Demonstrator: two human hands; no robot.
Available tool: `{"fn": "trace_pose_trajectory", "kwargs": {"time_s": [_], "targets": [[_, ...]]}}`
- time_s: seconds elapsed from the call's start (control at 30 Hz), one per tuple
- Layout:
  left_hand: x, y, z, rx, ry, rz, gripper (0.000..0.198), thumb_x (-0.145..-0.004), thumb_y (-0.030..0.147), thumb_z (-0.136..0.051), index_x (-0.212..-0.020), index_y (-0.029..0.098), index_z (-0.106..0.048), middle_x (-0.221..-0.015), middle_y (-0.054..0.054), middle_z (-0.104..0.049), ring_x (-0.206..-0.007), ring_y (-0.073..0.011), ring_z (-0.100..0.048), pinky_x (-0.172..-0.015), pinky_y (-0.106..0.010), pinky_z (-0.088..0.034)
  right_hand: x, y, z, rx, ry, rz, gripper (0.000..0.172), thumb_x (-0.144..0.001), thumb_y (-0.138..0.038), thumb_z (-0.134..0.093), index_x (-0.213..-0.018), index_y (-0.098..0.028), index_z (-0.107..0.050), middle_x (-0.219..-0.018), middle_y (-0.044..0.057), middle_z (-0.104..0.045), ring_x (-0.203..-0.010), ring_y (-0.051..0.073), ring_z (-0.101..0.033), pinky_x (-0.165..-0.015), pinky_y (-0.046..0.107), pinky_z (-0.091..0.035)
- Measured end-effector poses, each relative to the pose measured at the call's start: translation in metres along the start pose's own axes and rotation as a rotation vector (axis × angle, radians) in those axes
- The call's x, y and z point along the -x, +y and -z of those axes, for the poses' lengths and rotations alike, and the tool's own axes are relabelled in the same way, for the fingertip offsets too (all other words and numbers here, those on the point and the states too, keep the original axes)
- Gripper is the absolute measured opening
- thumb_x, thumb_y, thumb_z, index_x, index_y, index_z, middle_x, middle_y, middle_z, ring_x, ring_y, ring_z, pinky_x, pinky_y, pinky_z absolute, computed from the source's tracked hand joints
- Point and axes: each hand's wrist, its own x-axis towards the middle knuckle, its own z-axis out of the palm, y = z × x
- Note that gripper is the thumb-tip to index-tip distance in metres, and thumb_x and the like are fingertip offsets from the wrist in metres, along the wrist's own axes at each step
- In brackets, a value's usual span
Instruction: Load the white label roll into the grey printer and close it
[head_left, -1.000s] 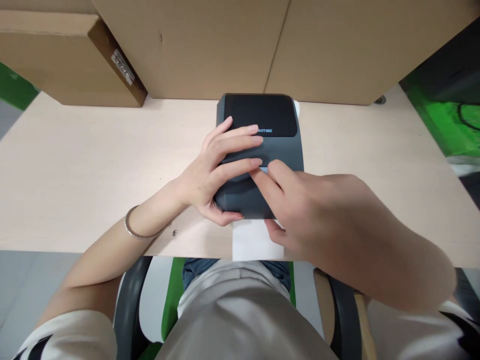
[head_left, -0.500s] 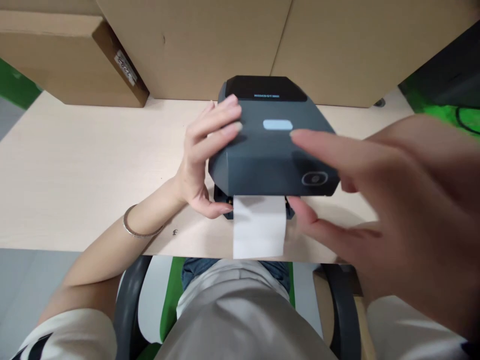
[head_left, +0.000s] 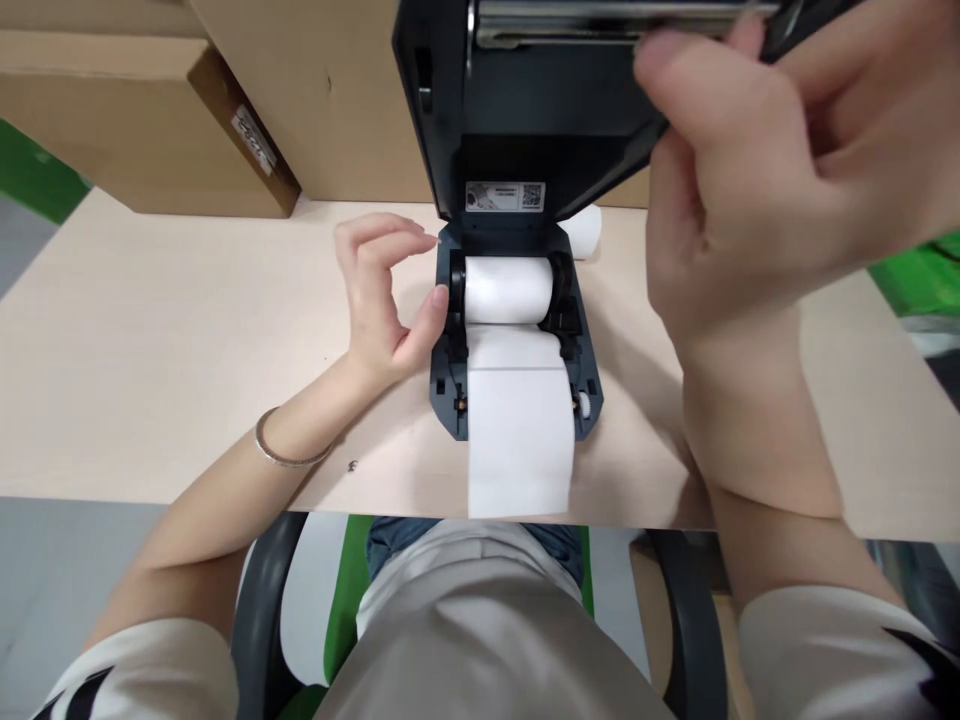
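A dark grey label printer (head_left: 450,400) stands open on the pale wooden table (head_left: 150,330). Its lid (head_left: 540,110) is swung up and back, and my right hand (head_left: 750,170) grips the lid's raised front edge. Inside lies a white paper roll (head_left: 508,290), with its strip (head_left: 520,440) running forward over the table's front edge. My left hand (head_left: 382,300) rests against the printer's left side, thumb on the base, fingers curled and apart, holding nothing.
Large cardboard boxes (head_left: 150,110) stand along the back of the table. A second white roll (head_left: 586,230) peeks out behind the printer on the right. Green floor (head_left: 911,275) shows at the right. My lap and chair arms lie below the table edge.
The lid has gone from closed to fully raised, lifted by my right hand. My left hand slid off the lid's top down to the printer's left side. The paper roll is now exposed.
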Motion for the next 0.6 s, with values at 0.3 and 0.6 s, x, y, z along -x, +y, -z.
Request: {"fn": "trace_pose_trajectory", "kwargs": {"time_s": [0.3, 0.6], "targets": [[0.000, -0.010, -0.018, 0.347, -0.359, 0.206, 0.121, -0.089, 0.069, -0.074, -0.169, 0.043, 0.013, -0.185, -0.006, 0.000, -0.173, -0.0414, 0.003, -0.140, -0.071, -0.008, -0.011, -0.012, 0.001, 0.262, -0.256, 0.031, 0.075, -0.103, -0.034, -0.023, -0.175, -0.012, -0.015, -0.098, 0.017, -0.073, -0.081, 0.030, -0.065, -0.077, 0.041, -0.041], [0.007, -0.023, -0.026, 0.462, -0.393, 0.233, 0.118, -0.088, 0.068, -0.076, -0.170, 0.044, 0.006, -0.185, -0.001, -0.003, -0.174, -0.0360, 0.000, -0.143, -0.064, -0.009, -0.018, 0.021, -0.037, 0.307, -0.308, 0.000, 0.076, -0.105, -0.040, -0.036, -0.174, -0.012, -0.021, -0.094, 0.015, -0.073, -0.078, 0.024, -0.066, -0.068, 0.038, -0.034]]}}
